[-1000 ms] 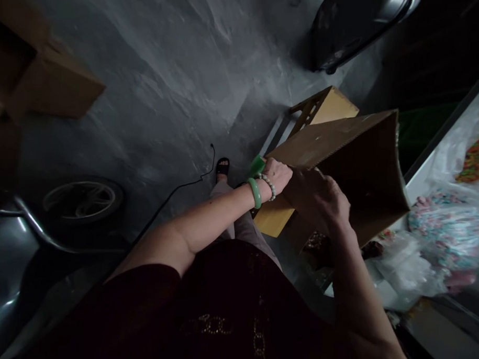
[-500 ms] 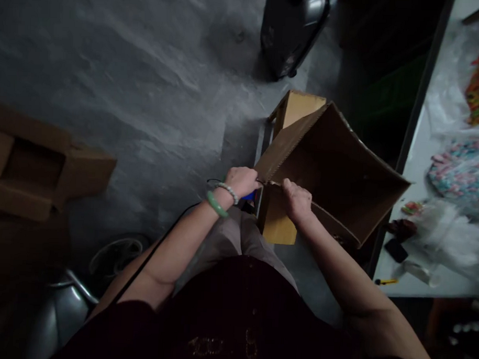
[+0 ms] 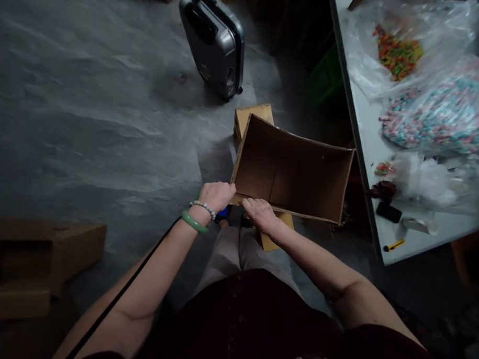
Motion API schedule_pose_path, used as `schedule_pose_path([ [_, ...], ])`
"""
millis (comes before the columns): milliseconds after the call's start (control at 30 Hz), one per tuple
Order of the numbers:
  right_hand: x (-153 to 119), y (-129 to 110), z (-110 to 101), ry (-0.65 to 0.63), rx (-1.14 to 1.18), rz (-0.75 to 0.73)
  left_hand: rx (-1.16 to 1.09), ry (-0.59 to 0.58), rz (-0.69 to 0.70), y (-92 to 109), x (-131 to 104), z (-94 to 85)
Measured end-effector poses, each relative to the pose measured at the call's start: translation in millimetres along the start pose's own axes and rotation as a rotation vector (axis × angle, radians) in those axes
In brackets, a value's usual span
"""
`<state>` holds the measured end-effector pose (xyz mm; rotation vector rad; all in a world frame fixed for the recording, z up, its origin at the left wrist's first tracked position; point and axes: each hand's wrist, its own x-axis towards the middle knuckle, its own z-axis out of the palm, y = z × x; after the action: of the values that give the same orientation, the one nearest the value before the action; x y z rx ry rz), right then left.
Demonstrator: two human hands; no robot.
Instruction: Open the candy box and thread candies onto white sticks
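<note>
An open cardboard box (image 3: 298, 171) stands before me on a yellow wooden stool (image 3: 261, 114), its bare inside facing up toward me. My left hand (image 3: 217, 195) is closed around the near left corner of the box's rim. A little to the right, my right hand (image 3: 259, 211) grips the near edge of the same rim, fingers curled over it. The fingertips of both hands are partly hidden by the cardboard. A green bangle (image 3: 194, 222) and a beaded bracelet (image 3: 204, 207) circle my left wrist.
A grey suitcase (image 3: 215, 47) stands on the floor ahead. Along the right runs a white table (image 3: 363, 118) with bags of small colourful pieces (image 3: 438, 116), a black phone-like object (image 3: 388, 211) and a yellow cutter (image 3: 394, 245). Another open cardboard box (image 3: 77, 252) lies at left.
The box has turned, and its opening now faces me more squarely. My right hand has moved left along the rim, closer to my left hand. The whole view has shifted.
</note>
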<state>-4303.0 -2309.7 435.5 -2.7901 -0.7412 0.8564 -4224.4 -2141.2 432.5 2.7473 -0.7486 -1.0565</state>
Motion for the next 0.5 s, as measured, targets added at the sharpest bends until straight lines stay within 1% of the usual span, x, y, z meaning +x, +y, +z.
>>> schedule_pose_path([
  [100, -13.9, 7.0, -3.5, 0.111, 0.130, -0.023, 0.023, -0.022, -0.011, -0.5, 0.9, -2.7],
  [133, -19.7, 13.3, -5.9, 0.122, 0.185, 0.006, 0.026, -0.024, -0.017, -0.6, 0.7, -3.3],
  [167, -26.9, 21.7, -8.5, 0.116, 0.226, 0.066, 0.026, -0.024, -0.016, -0.4, 0.3, -3.9],
  [233, -45.8, 43.0, -11.6, 0.038, 0.230, 0.268, 0.012, -0.022, -0.030, 1.1, -0.8, -5.2],
  [300, -68.8, 64.7, -9.2, -0.091, 0.147, 0.495, -0.030, -0.031, -0.089, 3.9, -2.2, -7.1],
  [333, -79.8, 73.7, -5.8, -0.149, 0.105, 0.568, -0.056, -0.033, -0.119, 5.7, -2.9, -8.3],
  [400, -96.6, 86.1, 3.3, -0.198, 0.062, 0.618, -0.097, -0.030, -0.167, 9.1, -4.4, -11.1],
  [500, -104.0, 92.6, 11.6, -0.175, 0.055, 0.605, -0.136, -0.027, -0.190, 12.4, -5.7, -14.5],
])
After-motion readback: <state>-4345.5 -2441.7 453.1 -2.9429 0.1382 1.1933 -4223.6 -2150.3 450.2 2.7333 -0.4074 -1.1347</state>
